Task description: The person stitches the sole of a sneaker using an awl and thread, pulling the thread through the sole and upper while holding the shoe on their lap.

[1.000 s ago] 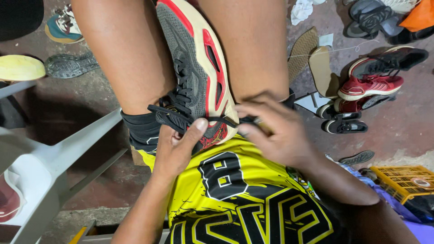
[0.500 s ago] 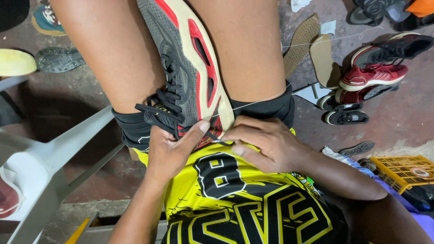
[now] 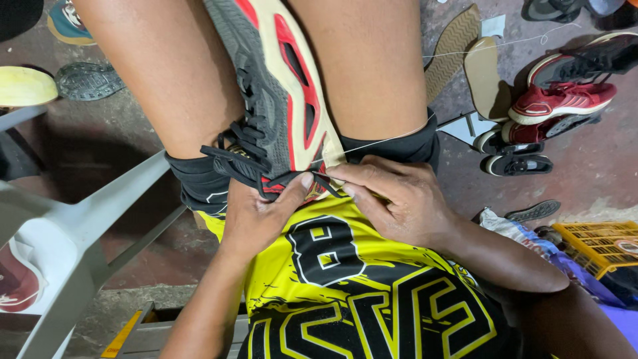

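Closer now, both hands press the grey sneaker (image 3: 279,100): left hand (image 3: 256,216) grips its heel, right hand (image 3: 399,203) fingers pinch the thread (image 3: 392,139).

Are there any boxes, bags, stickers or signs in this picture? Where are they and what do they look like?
Yellow plastic crate: far right on the floor, a rectangular grid-walled box.
Printed plastic bag: crumpled beside the crate, white with blue and red.
Print on the yellow jersey: bottom middle, big black and yellow figures.
Paper scrap: top right on the floor, small, pale and squarish.
No screens or wall signs show.
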